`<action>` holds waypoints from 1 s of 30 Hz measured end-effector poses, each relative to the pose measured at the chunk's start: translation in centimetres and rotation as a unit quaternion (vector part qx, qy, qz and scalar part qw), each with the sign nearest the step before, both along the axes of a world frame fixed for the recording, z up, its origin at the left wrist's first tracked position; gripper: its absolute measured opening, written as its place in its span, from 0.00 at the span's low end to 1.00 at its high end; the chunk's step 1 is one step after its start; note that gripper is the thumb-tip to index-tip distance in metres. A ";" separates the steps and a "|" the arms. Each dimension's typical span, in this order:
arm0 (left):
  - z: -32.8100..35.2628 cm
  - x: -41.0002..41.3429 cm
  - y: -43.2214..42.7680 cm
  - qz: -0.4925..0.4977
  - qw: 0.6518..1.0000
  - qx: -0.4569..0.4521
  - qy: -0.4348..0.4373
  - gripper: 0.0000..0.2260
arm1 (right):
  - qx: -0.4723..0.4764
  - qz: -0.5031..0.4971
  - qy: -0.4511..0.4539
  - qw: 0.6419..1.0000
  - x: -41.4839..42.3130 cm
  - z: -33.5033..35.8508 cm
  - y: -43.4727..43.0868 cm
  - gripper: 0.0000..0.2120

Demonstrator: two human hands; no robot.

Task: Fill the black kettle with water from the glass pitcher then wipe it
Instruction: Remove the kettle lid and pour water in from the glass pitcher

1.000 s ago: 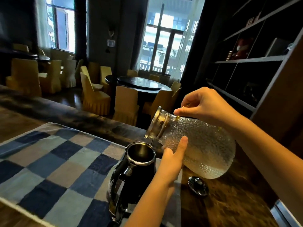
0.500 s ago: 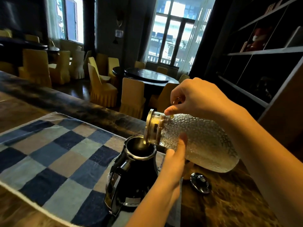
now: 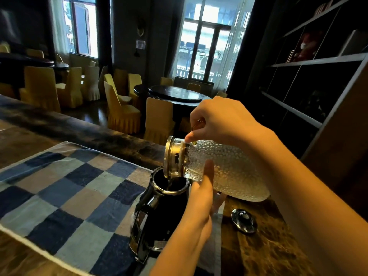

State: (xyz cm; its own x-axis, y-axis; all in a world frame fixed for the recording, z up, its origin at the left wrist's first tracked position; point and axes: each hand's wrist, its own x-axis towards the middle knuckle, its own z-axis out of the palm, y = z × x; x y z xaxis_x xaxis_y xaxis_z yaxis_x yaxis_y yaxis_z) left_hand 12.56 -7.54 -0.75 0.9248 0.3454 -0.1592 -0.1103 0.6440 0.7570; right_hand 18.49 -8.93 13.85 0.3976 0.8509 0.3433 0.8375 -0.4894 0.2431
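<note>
The black kettle (image 3: pixel 157 214) stands open on a blue checked cloth (image 3: pixel 59 196), its chrome rim facing up. A dimpled glass pitcher (image 3: pixel 229 170) with a gold lid lies almost level above it, lid end over the kettle's mouth. A thin stream of water runs from the lid into the kettle. My right hand (image 3: pixel 221 120) grips the pitcher's handle from above. My left hand (image 3: pixel 201 198) presses against the pitcher's near side, just behind the lid, and hides part of the kettle's right flank.
The kettle's round chrome lid (image 3: pixel 244 221) lies on the dark wooden counter (image 3: pixel 264 253) to the right. A dark shelf unit (image 3: pixel 310 80) rises at the right. Beyond the counter stand yellow chairs (image 3: pixel 121 108) and a round black table (image 3: pixel 177 93).
The pitcher has tipped further, from slanted to nearly level, and its lid end has come down closer over the kettle's mouth. Both hands have stayed on the pitcher.
</note>
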 end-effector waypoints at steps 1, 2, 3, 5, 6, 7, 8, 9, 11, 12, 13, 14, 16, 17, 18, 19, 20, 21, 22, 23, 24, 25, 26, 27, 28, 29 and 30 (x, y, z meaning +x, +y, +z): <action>0.1 -0.2 0.0 0.000 1.000 0.003 -0.009 0.38 | 0.002 0.000 -0.001 1.000 -0.2 0.1 0.0 0.16; 0.1 -0.3 0.1 0.000 1.000 0.006 -0.016 0.32 | 0.002 -0.001 -0.004 1.000 -0.3 0.1 0.1 0.17; 0.2 -0.4 0.1 -0.004 1.000 0.007 -0.022 0.27 | 0.001 -0.002 -0.008 1.000 -0.4 0.1 0.2 0.17; 0.3 -0.6 0.2 -0.014 1.000 0.010 -0.019 0.22 | -0.005 -0.002 -0.015 1.000 -0.6 0.1 0.3 0.17; 0.3 -0.7 0.2 -0.018 1.000 0.007 -0.019 0.21 | -0.008 -0.002 -0.017 1.000 -0.7 0.1 0.4 0.17; 0.3 -0.8 0.2 -0.020 1.000 0.004 -0.019 0.21 | -0.010 -0.003 -0.018 1.000 -0.8 0.1 0.4 0.17; 0.3 -0.9 0.3 -0.022 1.000 0.001 -0.020 0.23 | -0.012 -0.004 -0.019 1.000 -0.8 0.1 0.5 0.17; 0.1 -0.8 0.3 -0.021 1.000 -0.001 -0.018 0.24 | -0.014 -0.006 -0.021 1.000 -0.8 0.1 0.5 0.17; 0.0 -0.7 0.3 -0.023 0.999 -0.005 -0.023 0.23 | -0.019 -0.007 -0.026 0.999 -0.8 -0.1 0.6 0.17; -0.1 -0.6 0.4 -0.023 0.999 -0.007 -0.021 0.22 | -0.021 -0.008 -0.029 0.999 -0.7 -0.1 0.6 0.17; -0.1 -0.5 0.5 -0.026 0.999 -0.010 -0.017 0.21 | -0.022 -0.010 -0.032 0.999 -0.7 -0.2 0.7 0.17; -0.2 -0.4 0.5 -0.026 1.000 -0.010 -0.012 0.20 | -0.023 -0.013 -0.033 0.999 -0.6 -0.3 0.7 0.18; -0.2 -0.4 0.6 -0.026 1.000 -0.008 -0.007 0.21 | -0.021 -0.017 -0.034 0.999 -0.5 -0.5 0.8 0.19; -0.3 -0.4 0.6 -0.028 1.000 -0.008 -0.006 0.24 | -0.020 -0.018 -0.034 0.999 -0.5 -0.5 0.8 0.19; -0.3 -0.4 0.6 -0.032 0.999 -0.010 -0.003 0.28 | -0.020 -0.019 -0.035 0.999 -0.5 -0.6 0.8 0.18; -0.5 -0.3 0.5 -0.033 0.999 -0.012 0.001 0.31 | -0.021 -0.019 -0.035 0.999 -0.5 -0.6 0.7 0.18; -0.6 -0.2 0.5 -0.032 0.999 -0.013 -0.001 0.32 | -0.023 -0.020 -0.036 0.999 -0.5 -0.7 0.7 0.18; -0.7 -0.2 0.5 -0.029 0.999 -0.013 -0.004 0.30 | -0.024 -0.020 -0.039 0.999 -0.5 -0.7 0.8 0.17; -0.7 -0.2 0.6 -0.029 0.999 -0.013 -0.009 0.28 | -0.024 -0.020 -0.040 0.999 -0.5 -0.7 0.8 0.18; -0.8 -0.2 0.6 -0.031 0.999 -0.014 -0.014 0.27 | -0.022 -0.020 -0.042 0.999 -0.5 -0.7 0.8 0.18; -0.9 -0.2 0.7 -0.035 0.999 -0.014 -0.020 0.27 | -0.022 -0.020 -0.043 0.999 -0.5 -0.7 0.8 0.18; -1.0 -0.1 0.8 -0.037 0.999 -0.012 -0.025 0.27 | -0.023 -0.020 -0.043 0.999 -0.5 -0.7 0.9 0.18; -1.0 -0.2 0.8 -0.039 0.999 -0.010 -0.030 0.25 | -0.024 -0.020 -0.042 0.999 -0.5 -0.8 0.9 0.19; -1.1 -0.2 0.7 -0.040 0.998 -0.013 -0.035 0.23 | -0.026 -0.021 -0.041 0.999 -0.5 -0.8 0.9 0.19; -1.2 -0.2 0.7 -0.040 0.998 -0.015 -0.035 0.22 | -0.028 -0.022 -0.041 0.999 -0.4 -0.9 0.9 0.19; -1.1 -0.2 0.7 -0.041 0.998 -0.016 -0.032 0.23 | -0.028 -0.023 -0.040 0.999 -0.5 -0.9 0.9 0.19; -1.2 -0.1 0.7 -0.040 0.999 -0.016 -0.025 0.26 | -0.027 -0.023 -0.039 0.999 -0.5 -0.9 0.9 0.18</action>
